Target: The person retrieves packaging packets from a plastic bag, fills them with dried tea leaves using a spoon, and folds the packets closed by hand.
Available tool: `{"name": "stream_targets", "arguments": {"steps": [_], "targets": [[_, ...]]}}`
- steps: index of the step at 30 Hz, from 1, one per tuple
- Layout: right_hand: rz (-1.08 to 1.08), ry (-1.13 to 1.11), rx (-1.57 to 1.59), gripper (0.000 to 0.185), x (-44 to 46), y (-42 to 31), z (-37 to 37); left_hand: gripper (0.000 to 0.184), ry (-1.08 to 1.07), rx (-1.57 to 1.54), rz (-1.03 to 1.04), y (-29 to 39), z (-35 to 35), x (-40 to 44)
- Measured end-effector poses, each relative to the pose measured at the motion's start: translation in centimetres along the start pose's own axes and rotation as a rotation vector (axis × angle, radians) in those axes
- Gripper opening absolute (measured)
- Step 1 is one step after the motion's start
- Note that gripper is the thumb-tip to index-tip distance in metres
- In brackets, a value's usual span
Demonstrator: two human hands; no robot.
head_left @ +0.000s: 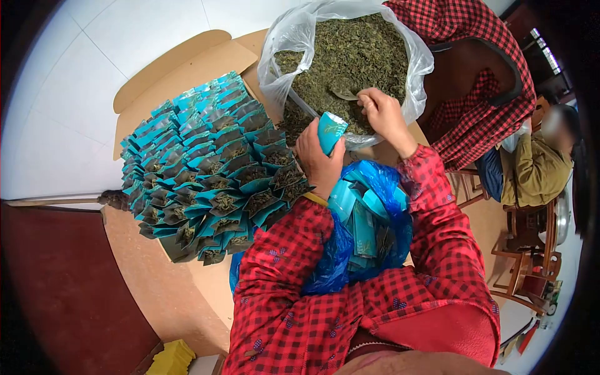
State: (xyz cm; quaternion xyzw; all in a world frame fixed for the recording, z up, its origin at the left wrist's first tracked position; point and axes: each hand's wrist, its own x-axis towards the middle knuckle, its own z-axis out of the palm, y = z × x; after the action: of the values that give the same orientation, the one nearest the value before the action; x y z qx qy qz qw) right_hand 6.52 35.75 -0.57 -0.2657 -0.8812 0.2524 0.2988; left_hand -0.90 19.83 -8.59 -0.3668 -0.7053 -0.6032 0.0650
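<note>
My left hand (319, 161) is closed around a small teal packet (331, 130) with a pale leafy print, holding it tilted beside the clear plastic bag (420, 62). Dried green leaves (365, 50), like loose tea, fill that bag. My right hand (384, 115) grips a spoon (343, 92), its bowl down at the leaves. To the left, many teal packets (212, 169) stand upright in tight rows, with leaves showing at the mouths of the nearer ones. Below my hands, a blue plastic bag (399, 234) holds loose, flat teal packets (362, 228).
An open cardboard box (169, 72) lies beneath and behind the rows. Red-and-black checked cloth (459, 19) hangs over a chair at the right of the leaf bag. Farther right, a person (540, 162) sits near wooden chairs (522, 253). A yellow item (172, 358) lies at lower left.
</note>
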Motion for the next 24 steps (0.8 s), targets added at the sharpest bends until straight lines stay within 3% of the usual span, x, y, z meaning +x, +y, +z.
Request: {"name": "stream_targets", "arguments": {"steps": [5, 8, 9, 12, 17, 20, 21, 24], "targets": [[0.02, -0.102, -0.016, 0.014, -2.2, -3.9, -4.1, 0.065, 0.001, 0.021, 0.02, -0.1, 0.0, 0.0], [-0.317, -0.082, -0.273, 0.015, -3.4, -5.4, -5.3, 0.067, 0.008, 0.034, 0.031, -0.2, 0.1, -0.1], [-0.317, -0.082, -0.275, 0.015, -3.6, -6.0, -5.5, 0.067, 0.008, 0.032, 0.031, -0.3, 0.1, -0.1], [-0.589, -0.193, -0.411, 0.016, -4.0, -7.6, -5.7, 0.067, -0.012, 0.023, 0.017, -0.3, 0.1, -0.1], [-0.589, -0.156, -0.413, 0.013, -3.6, -7.5, -5.9, 0.067, -0.01, -0.004, -0.005, -0.1, 0.1, -0.2], [-0.21, -0.21, -0.315, 0.013, -2.9, -4.6, -5.3, 0.067, 0.011, -0.017, -0.007, -0.1, 0.1, -0.1], [-0.208, -0.21, -0.316, 0.013, -2.9, -3.8, -4.6, 0.067, 0.009, -0.018, -0.008, -0.1, 0.1, -0.1], [0.096, -0.417, -0.081, 0.019, -2.4, -1.5, -2.2, 0.066, 0.028, -0.027, -0.015, 0.0, 0.2, -0.1]]}}
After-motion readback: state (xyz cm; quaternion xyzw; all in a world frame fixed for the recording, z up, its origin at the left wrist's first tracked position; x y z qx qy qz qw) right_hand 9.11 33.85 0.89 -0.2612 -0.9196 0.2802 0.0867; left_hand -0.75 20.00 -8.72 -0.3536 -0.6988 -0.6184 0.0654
